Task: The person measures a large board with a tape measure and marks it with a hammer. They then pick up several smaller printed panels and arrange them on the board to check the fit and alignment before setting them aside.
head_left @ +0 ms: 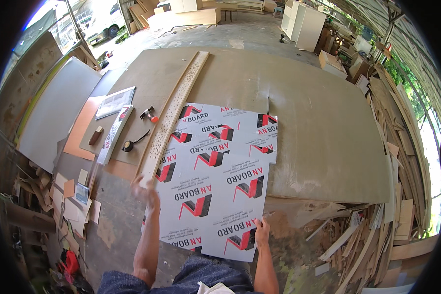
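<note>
A white panel [206, 196] printed with red and black shapes lies before me, its near part jutting past the table's edge toward my body. My right hand [262, 231] grips its near right edge, fingers closed. Another printed panel [267, 125] shows beneath it farther back. Along the left side runs a long wooden strip [176, 105] dotted with holes. At that strip's near end, by the panel's left edge, is my left hand [148, 192]; motion smears its fingers, so I cannot tell whether it touches either.
On the big brown tabletop [323, 127], left of the strip, lie a claw hammer [148, 115], a tape measure [128, 146], a dark block [96, 135] and a narrow printed piece [115, 134]. Wood offcuts [372, 250] pile up at right; small board scraps [73, 208] lie at left.
</note>
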